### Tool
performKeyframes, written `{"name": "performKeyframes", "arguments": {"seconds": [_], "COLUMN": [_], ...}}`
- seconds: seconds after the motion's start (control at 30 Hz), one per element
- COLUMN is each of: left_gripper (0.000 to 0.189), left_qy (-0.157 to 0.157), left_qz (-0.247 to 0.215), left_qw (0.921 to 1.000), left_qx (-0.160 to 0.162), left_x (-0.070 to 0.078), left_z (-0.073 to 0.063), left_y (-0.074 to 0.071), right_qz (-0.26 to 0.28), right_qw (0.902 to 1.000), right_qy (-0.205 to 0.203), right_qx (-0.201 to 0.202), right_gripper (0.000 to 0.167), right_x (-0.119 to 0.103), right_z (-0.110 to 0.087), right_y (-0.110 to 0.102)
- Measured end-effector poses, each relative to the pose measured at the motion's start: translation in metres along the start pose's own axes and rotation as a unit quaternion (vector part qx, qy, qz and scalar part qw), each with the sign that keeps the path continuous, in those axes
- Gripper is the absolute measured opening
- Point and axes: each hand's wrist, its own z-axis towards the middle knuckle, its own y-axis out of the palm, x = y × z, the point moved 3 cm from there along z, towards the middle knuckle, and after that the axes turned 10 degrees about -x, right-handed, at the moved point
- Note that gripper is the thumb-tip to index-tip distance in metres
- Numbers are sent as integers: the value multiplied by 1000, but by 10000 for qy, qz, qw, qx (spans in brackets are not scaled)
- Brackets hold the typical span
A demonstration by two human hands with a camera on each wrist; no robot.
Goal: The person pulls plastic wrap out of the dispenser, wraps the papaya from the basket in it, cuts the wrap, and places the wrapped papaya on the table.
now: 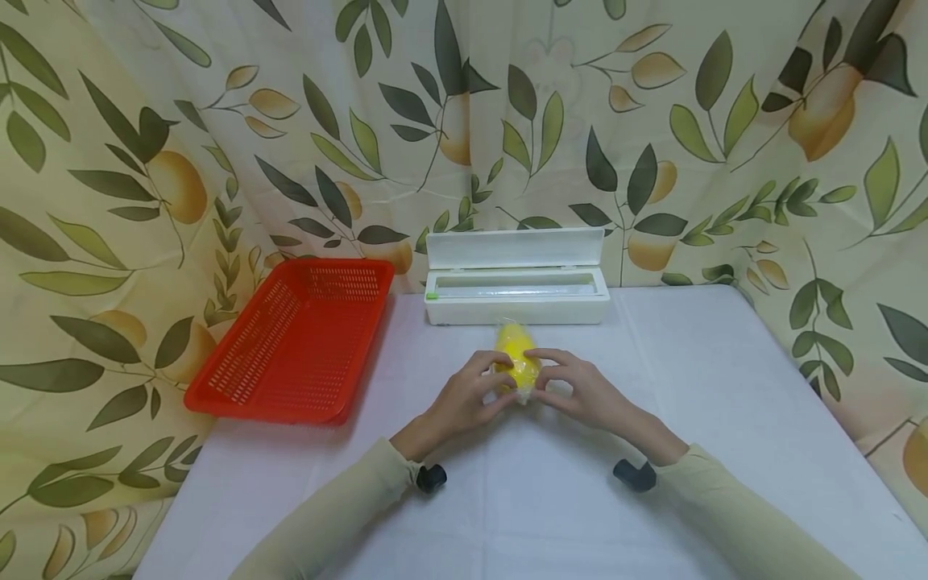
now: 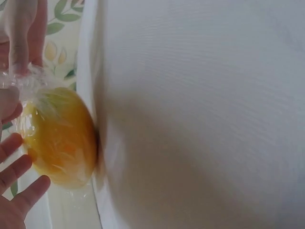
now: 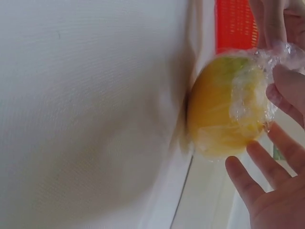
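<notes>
A yellow fruit (image 1: 513,342), greenish at one end and mango-like, lies on the white table wrapped in clear cling film (image 3: 248,93). The film is bunched at the end nearer the person. From the left, my left hand (image 1: 467,391) pinches this film near the bunched end, its other fingers spread along the fruit's side. My right hand (image 1: 589,393) mirrors it from the right, thumb and a finger at the film, the remaining fingertips close to the fruit. In the left wrist view the wrapped fruit (image 2: 66,143) shows orange-yellow, with both hands' fingers around the film.
Behind the fruit stands a white cling film box (image 1: 516,310), lid raised, with a roll inside. A red perforated basket (image 1: 290,407) sits at the table's left edge. A leaf-patterned curtain (image 1: 464,185) hangs behind the table (image 1: 725,387).
</notes>
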Motion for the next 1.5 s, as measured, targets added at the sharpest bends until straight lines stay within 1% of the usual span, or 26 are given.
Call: {"name": "performKeyframes", "arguments": {"seconds": [0.17, 0.27, 0.4, 0.5, 0.6, 0.67, 0.7, 0.83, 0.93, 1.0, 1.07, 1.13, 1.2, 1.27, 1.33, 1.5], "left_gripper": [10, 7, 6, 5, 5, 7, 8, 9, 10, 17, 29, 40, 46, 47, 50, 67], "left_qy": [23, -78, -442, -808, -1028, -1048, -1020, -900, -829, -798, -747, -723, -709, -759, -885, -1402], "left_qz": [-523, -799, -1163, -1529, -1821, -1864, -1877, -1843, -1782, -1730, -1669, -1595, -1519, -1459, -1450, -1386], "left_qw": [9979, 9951, 9906, 9835, 9760, 9745, 9744, 9759, 9781, 9798, 9817, 9833, 9845, 9847, 9836, 9784], "left_qx": [391, 570, 566, 539, 615, 675, 703, 748, 685, 607, 529, 503, 516, 569, 609, 629], "left_x": [-5, -10, -15, -20, -23, -24, -25, -25, -23, -21, -19, -18, -18, -20, -21, -23], "left_z": [4, 7, 12, 16, 20, 21, 22, 24, 25, 25, 25, 25, 25, 25, 24, 23], "left_y": [-5, -7, -9, -10, -10, -10, -9, -8, -7, -6, -6, -4, -3, -1, 0, 2], "right_qz": [31, 39, 71, 141, 250, 457, 570, 1021, 1113, 1079, 1034, 1000, 1009, 1052, 1057, 789], "right_qw": [9996, 9988, 9979, 9978, 9979, 9974, 9969, 9930, 9913, 9909, 9911, 9912, 9913, 9910, 9908, 9923], "right_qy": [-9, -16, 93, 202, 242, 270, 312, 541, 709, 802, 833, 865, 838, 831, 848, 946], "right_qx": [282, 497, 638, 611, 542, 488, 452, 236, 29, -72, -111, -102, -47, 3, 48, 120], "right_gripper": [19, 19, 19, 20, 17, 16, 18, 42, 50, 51, 50, 48, 44, 41, 39, 37], "right_x": [0, 3, 9, 9, 9, 10, 10, 14, 16, 17, 16, 16, 16, 17, 18, 21], "right_z": [4, 8, 13, 17, 20, 21, 22, 24, 25, 25, 25, 25, 24, 24, 23, 22], "right_y": [0, 0, 1, -1, -3, -4, -4, -4, -5, -6, -7, -7, -6, -5, -4, -2]}}
